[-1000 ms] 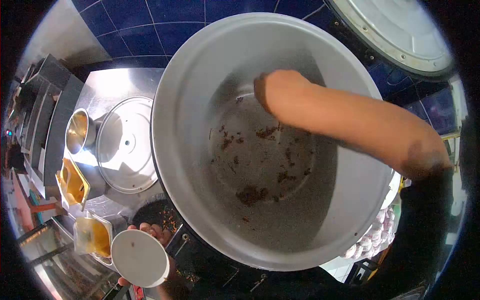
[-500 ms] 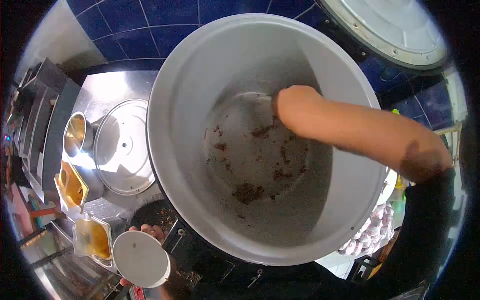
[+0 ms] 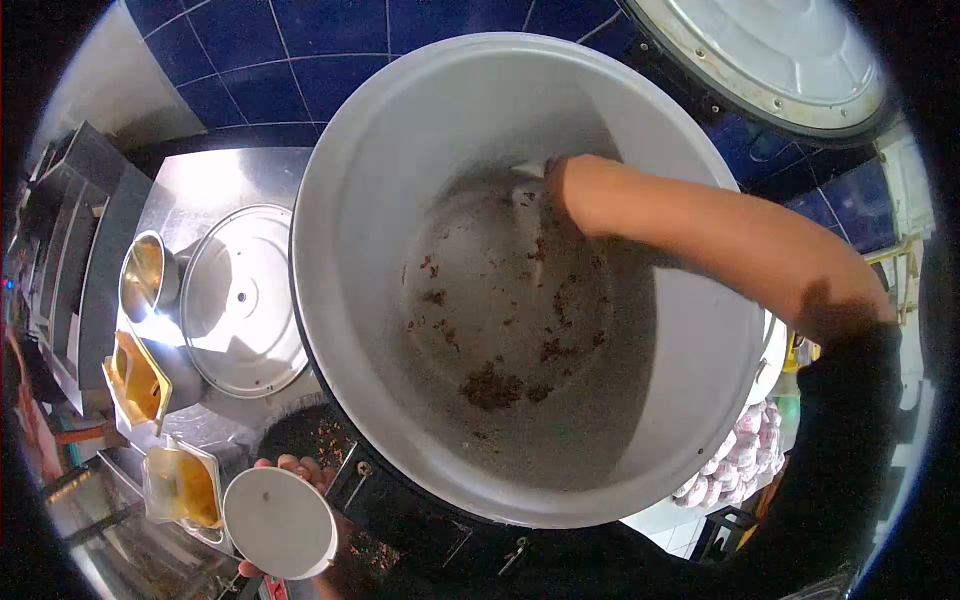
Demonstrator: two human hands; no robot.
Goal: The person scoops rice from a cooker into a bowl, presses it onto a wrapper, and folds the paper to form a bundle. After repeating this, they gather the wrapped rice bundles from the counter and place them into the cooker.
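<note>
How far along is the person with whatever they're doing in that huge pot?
Done: the pot is open, its lid apparently raised behind. In hand: the right hand reaches deep inside, fingers hard to make out; the left hand holds a white bowl, showing only a dark speck. Left: if this is a clear-out, probably much of it, since brown scraps dot the bottom.
</note>
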